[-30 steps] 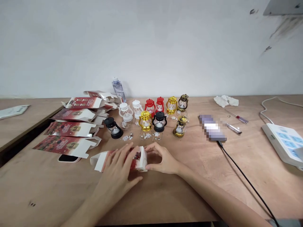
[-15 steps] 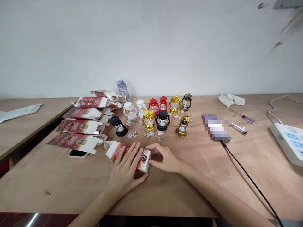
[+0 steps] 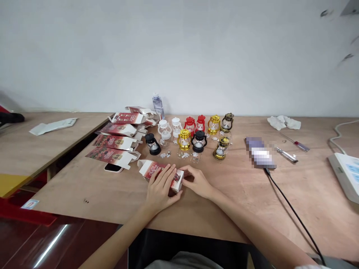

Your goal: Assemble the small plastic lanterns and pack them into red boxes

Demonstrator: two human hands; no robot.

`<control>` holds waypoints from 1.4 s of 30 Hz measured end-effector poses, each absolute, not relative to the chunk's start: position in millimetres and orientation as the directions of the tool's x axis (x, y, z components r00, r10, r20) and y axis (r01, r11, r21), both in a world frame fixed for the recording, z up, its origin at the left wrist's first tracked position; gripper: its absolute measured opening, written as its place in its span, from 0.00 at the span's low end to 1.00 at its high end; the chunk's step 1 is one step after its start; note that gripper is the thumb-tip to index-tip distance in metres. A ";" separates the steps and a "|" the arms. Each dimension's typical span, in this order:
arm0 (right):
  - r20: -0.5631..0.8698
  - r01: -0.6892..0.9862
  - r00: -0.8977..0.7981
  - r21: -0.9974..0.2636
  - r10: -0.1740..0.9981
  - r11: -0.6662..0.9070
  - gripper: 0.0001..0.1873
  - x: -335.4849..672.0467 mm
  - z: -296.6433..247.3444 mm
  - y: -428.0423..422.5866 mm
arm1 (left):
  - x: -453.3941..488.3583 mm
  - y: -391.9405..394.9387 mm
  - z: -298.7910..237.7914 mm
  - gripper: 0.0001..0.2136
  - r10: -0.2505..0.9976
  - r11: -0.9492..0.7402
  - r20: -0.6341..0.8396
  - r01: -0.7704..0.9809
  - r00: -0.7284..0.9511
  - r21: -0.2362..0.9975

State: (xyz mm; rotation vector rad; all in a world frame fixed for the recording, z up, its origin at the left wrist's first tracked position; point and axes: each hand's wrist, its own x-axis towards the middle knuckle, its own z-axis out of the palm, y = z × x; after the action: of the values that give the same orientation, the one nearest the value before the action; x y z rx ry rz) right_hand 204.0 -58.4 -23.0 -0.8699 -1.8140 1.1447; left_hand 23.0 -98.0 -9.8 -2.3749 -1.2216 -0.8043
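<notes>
A small red and white printed cardboard box (image 3: 150, 170) lies on its side near the middle of the table, its left end flaps standing out. My left hand (image 3: 162, 186) rests over the box, fingers across the top and thumb at the near right corner. At the box's right end, my right hand (image 3: 199, 184) grips the edge with thumb and fingers. Just beyond are mini lanterns: a black lantern (image 3: 199, 142), a gold lantern (image 3: 184, 140), a white lantern (image 3: 164, 130), a red lantern (image 3: 201, 124) and several others. Small white bits and bent wires lie among them.
Several flat-lying red boxes (image 3: 112, 142) with open flaps are at left, partly over a phone (image 3: 113, 167). A water bottle (image 3: 158, 106) stands behind. To the right are a pixelated device (image 3: 259, 153) on a black cable, a screwdriver (image 3: 301, 146), crumpled tissue (image 3: 283, 122) and a power strip (image 3: 346, 175).
The view has shifted, so the table's left front edge and the floor show more. Both hands stay on the box in nearly the same hold.
</notes>
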 end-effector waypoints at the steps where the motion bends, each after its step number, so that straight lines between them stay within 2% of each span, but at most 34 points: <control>1: 0.272 0.133 -0.446 -0.922 0.853 0.364 0.12 204.2 -23.1 -58.6 | 22.9 -98.1 -10.0 0.28 0.623 -0.566 0.627 0.823 0.467 -0.050; 5: 0.271 0.101 -0.463 -0.930 0.844 0.353 0.11 205.7 -22.7 -58.3 | 23.4 -98.3 -9.7 0.28 0.616 -0.570 0.630 0.820 0.472 -0.057; 13: 0.202 -0.024 -0.464 -0.976 0.863 0.215 0.11 206.3 -28.5 -52.4 | 23.2 -99.8 -9.1 0.27 0.599 -0.576 0.636 0.814 0.486 -0.080; 22: 0.211 0.033 -0.470 -0.966 0.857 0.256 0.11 204.7 -24.1 -54.3 | 22.0 -99.5 -11.7 0.27 0.602 -0.579 0.628 0.811 0.493 -0.081; 27: 0.273 0.151 -0.275 -0.934 0.922 0.322 0.07 199.2 -25.2 -60.3 | 22.2 -97.4 -13.2 0.29 0.552 -0.561 0.674 0.817 0.490 -0.134; 29: 0.351 0.205 -0.244 -0.892 0.904 0.402 0.05 198.5 -25.6 -65.8 | 21.6 -97.0 -13.7 0.29 0.546 -0.548 0.676 0.822 0.494 -0.158; 31: 0.467 0.235 -0.290 -0.812 0.835 0.535 0.03 199.1 -25.7 -72.2 | 20.7 -96.7 -14.0 0.29 0.539 -0.540 0.677 0.822 0.502 -0.180; 34: 0.645 0.315 -0.343 -0.606 0.683 0.730 0.07 202.6 -25.6 -78.3 | 18.8 -95.6 -15.1 0.31 0.527 -0.548 0.674 0.813 0.517 -0.195; 36: 0.713 0.405 -0.384 -0.440 0.586 0.801 0.09 206.3 -24.9 -77.9 | 17.6 -94.4 -16.1 0.32 0.523 -0.558 0.675 0.808 0.520 -0.190; 39: 0.697 0.482 -0.518 -0.242 0.496 0.842 0.09 212.4 -21.7 -72.4 | 16.3 -92.6 -17.4 0.34 0.513 -0.570 0.682 0.801 0.521 -0.184; 42: 0.621 0.465 -0.620 -0.203 0.480 0.862 0.06 215.7 -18.0 -66.3 | 15.3 -91.4 -18.5 0.34 0.509 -0.577 0.685 0.797 0.521 -0.177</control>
State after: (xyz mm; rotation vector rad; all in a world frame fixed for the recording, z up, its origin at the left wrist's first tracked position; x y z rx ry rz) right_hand 215.7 -66.3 -18.0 -0.6805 -2.3328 0.0294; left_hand 15.3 -91.4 -18.5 -2.2877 -1.0654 -0.8087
